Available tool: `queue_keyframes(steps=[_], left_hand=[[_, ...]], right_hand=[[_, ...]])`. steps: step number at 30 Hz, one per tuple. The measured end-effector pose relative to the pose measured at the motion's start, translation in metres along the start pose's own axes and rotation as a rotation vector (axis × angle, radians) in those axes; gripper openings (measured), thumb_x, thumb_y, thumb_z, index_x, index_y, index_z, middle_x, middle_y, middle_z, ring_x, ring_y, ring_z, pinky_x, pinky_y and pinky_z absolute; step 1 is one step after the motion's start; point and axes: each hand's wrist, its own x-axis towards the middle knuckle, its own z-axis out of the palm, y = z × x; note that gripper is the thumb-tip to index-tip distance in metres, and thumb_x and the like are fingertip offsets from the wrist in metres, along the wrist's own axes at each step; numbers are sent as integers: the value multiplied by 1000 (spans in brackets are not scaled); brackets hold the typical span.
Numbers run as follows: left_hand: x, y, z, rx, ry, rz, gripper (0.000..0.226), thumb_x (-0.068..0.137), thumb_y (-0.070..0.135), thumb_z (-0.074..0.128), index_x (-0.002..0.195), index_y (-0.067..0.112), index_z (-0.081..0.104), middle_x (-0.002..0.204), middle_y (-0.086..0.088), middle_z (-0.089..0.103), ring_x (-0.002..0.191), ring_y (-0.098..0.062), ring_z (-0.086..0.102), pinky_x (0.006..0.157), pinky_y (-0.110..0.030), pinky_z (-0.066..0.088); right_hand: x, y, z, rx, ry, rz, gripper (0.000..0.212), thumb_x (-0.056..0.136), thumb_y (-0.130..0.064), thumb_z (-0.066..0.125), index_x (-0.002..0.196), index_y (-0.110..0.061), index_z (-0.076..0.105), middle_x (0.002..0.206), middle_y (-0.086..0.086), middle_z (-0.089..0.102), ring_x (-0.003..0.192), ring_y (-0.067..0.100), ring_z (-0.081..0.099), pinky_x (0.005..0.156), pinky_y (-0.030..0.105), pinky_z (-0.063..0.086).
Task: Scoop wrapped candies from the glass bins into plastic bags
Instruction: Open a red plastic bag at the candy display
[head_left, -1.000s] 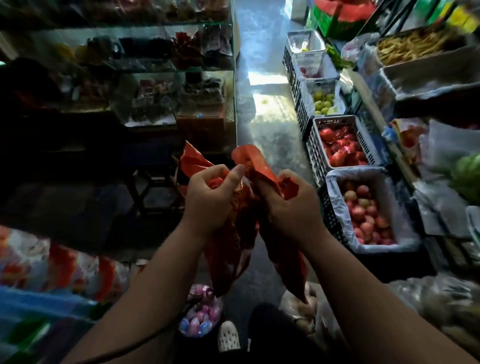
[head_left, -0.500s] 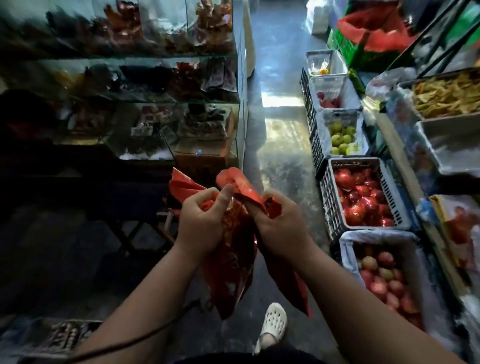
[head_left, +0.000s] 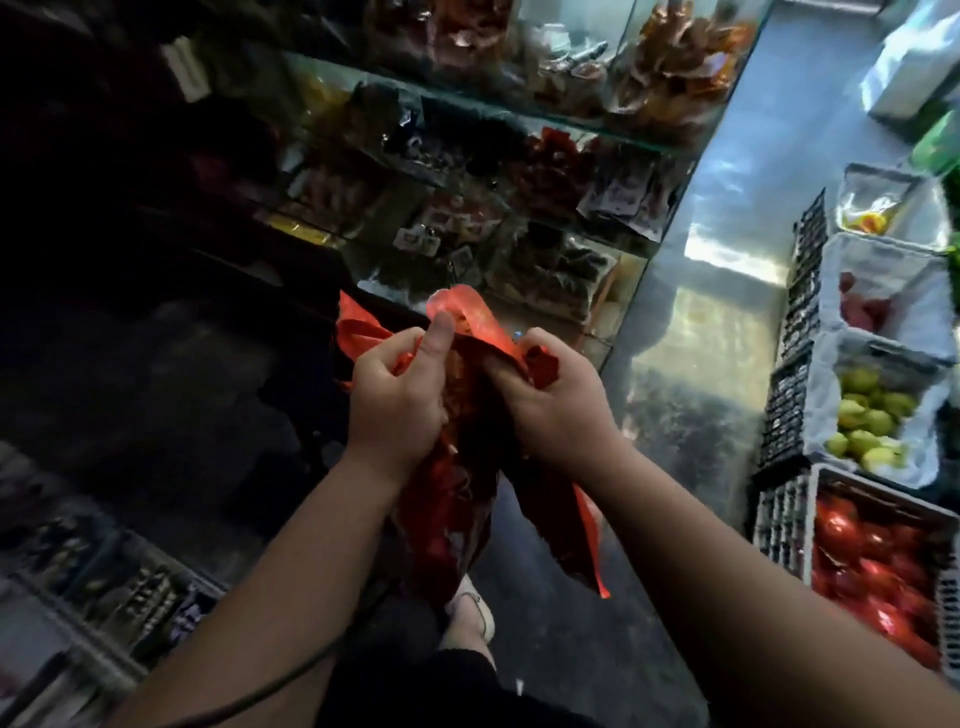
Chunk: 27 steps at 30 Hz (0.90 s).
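1. Holding the red plastic bag (head_left: 447, 519) out in front of me between both hands, I judge, so that its thin mouth can be rubbed apart before any scooping
2. My left hand (head_left: 397, 410) has its fingers curled round one gathered edge, with the thumb raised and pressing the bright rim strip
3. My right hand (head_left: 558, 415) pinches the opposite edge, knuckles toward me, fingers curled into the film
4. Both forearms reach forward and angle inward, wrists near each other; the bag hangs down between them
5. The glass bins (head_left: 519, 218) of wrapped candies (head_left: 550, 171) stand ahead, well apart from the bag; what it holds I cannot tell
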Motion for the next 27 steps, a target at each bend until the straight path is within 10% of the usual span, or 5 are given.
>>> queue_keyframes(steps=[27], left_hand=[[424,-14,-31,117,429,94,66,97,54,58,55,7,39,47,-7,38,42,-20,41,44,-26,37]], right_hand=[[470,-17,126,162,-434,-120,32,92,-38,67,67,-31,49,56,-17,45,55,2,41,55,27,38]])
